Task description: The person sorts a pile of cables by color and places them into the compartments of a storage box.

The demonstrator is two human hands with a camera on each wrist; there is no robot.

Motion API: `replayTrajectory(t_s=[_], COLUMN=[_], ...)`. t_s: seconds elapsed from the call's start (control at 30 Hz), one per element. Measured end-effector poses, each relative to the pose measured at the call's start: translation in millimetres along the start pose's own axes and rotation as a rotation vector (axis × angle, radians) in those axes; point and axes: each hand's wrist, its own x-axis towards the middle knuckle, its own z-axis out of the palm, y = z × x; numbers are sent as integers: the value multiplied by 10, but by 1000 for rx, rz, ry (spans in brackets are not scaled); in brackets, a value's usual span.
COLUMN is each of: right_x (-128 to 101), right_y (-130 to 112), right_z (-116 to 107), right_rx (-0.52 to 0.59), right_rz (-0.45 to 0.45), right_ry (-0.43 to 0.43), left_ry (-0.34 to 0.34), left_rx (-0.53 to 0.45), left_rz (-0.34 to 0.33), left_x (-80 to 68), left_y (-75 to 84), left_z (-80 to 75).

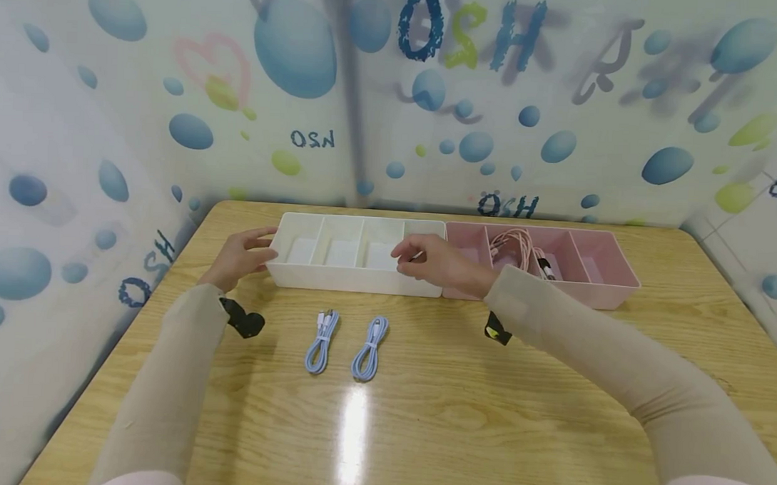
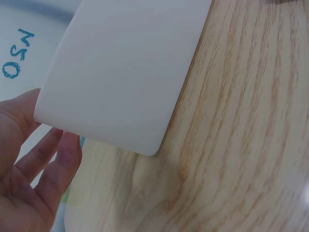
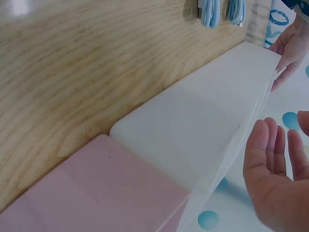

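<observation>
Both hands (image 1: 239, 255) (image 1: 435, 262) loose, grip open, beside the smooth white plastic divided tray (image 1: 355, 280).

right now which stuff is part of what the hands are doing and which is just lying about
In hand:
white tray, left hand at its end
right hand over its near rim

Lying about:
two blue cables
pink tray holding a pink cable

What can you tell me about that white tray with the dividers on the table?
The white rectangular plastic tray is a shallow, smooth, matte organiser with rounded corners, split by thin dividers into four compartments that look empty. It sits flat on the light wooden table, its right end butted against a pink plastic tray. The left hand touches its left end with straight fingers, and the right hand hovers over its right end.
</observation>
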Motion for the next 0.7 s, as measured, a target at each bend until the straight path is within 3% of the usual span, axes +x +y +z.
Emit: replayTrajectory(t_s=[0.33, 0.7], right_x=[-26, -29], right_y=[41, 80], right_z=[156, 323], right_rx=[0, 3], right_rz=[-33, 13], right_ry=[-48, -139], left_ry=[4, 1], left_rx=[8, 6], left_rz=[3, -10], left_x=[-3, -2], left_y=[15, 36], left_z=[0, -1])
